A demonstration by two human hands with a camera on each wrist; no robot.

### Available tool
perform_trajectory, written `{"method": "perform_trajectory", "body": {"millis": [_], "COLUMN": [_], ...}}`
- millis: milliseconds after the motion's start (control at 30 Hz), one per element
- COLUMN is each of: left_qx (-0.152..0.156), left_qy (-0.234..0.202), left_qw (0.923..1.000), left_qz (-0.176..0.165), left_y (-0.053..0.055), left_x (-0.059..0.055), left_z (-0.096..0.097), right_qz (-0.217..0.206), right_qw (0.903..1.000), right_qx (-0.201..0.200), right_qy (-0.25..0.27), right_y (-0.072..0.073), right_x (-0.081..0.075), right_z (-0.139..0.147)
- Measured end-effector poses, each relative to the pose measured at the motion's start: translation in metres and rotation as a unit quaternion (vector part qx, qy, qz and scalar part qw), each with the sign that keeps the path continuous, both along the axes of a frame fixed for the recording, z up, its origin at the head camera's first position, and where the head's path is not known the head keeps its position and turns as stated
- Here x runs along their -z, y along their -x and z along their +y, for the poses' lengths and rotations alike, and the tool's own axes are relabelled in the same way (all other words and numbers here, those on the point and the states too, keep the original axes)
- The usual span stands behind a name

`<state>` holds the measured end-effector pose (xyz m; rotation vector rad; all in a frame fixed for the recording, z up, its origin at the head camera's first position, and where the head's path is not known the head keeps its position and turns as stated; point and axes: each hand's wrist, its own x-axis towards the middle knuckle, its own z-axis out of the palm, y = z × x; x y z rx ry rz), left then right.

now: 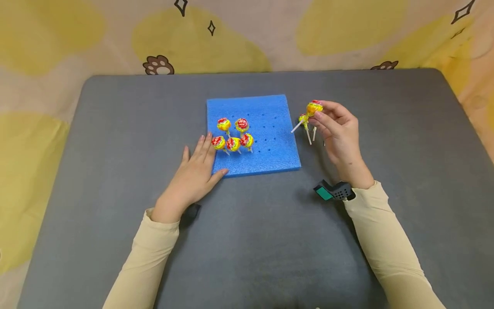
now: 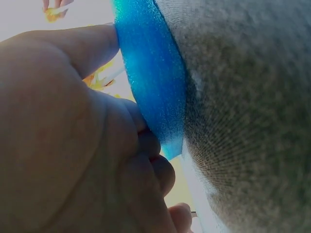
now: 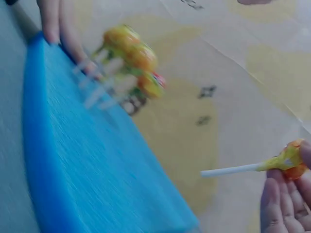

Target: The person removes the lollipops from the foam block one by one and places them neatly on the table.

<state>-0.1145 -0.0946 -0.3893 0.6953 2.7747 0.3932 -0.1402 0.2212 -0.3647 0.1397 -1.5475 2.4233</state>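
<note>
A blue foam board [image 1: 270,156] with rows of small holes lies on the table. Several lollipops [image 1: 233,144] in yellow and red wrappers stand in its left part, sticks down. My left hand [image 1: 193,176] rests flat along the board's left edge, fingers straight, the thumb at the front corner. To the right of the board, my right hand [image 1: 341,135] pinches one lollipop [image 1: 314,107] by its wrapped head. In the right wrist view, the white stick of this held lollipop [image 3: 287,160] points left toward the board, apart from it.
Behind the right hand, further lollipops [image 1: 302,118] lie on the dark grey table [image 1: 251,240], partly hidden by the fingers. A yellow and cream patterned cloth [image 1: 239,38] hangs behind the table's far edge. Dark wrist device [image 1: 333,191] sits on the right wrist.
</note>
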Motion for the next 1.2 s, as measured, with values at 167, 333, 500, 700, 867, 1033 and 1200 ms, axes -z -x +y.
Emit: {"method": "perform_trajectory", "body": {"millis": [167,333,500,700,867,1033,1200], "left_qx": [-0.003,-0.003,-0.004,-0.003,-0.001,-0.001,0.0], "left_qy": [0.002,0.003,0.002,0.0,0.002,0.003,0.001], "left_qw": [1.0,1.0,1.0,1.0,1.0,0.9999,0.9999], "left_qz": [-0.002,-0.006,-0.009,-0.008,-0.01,-0.013,-0.012], "left_y": [0.0,-0.001,-0.002,-0.001,0.0,-0.001,-0.001], "left_x": [0.0,-0.001,-0.001,-0.001,-0.002,-0.002,-0.002], "left_z": [0.002,0.001,0.002,0.002,0.003,0.002,0.002], "right_qz": [-0.057,-0.11,-0.12,-0.126,-0.15,-0.174,-0.185], "right_qw": [0.9977,0.9896,0.9884,0.9868,0.9835,0.9788,0.9779], "right_qx": [-0.009,-0.042,-0.04,-0.023,-0.018,-0.033,-0.025], "right_qy": [0.037,0.082,0.084,0.1,0.1,0.103,0.093], "right_y": [-0.001,-0.001,-0.001,0.0,0.0,-0.001,-0.002], "right_x": [-0.004,-0.006,-0.007,-0.004,0.007,0.016,0.021], "right_z": [0.03,0.052,0.067,0.087,0.105,0.117,0.123]}}
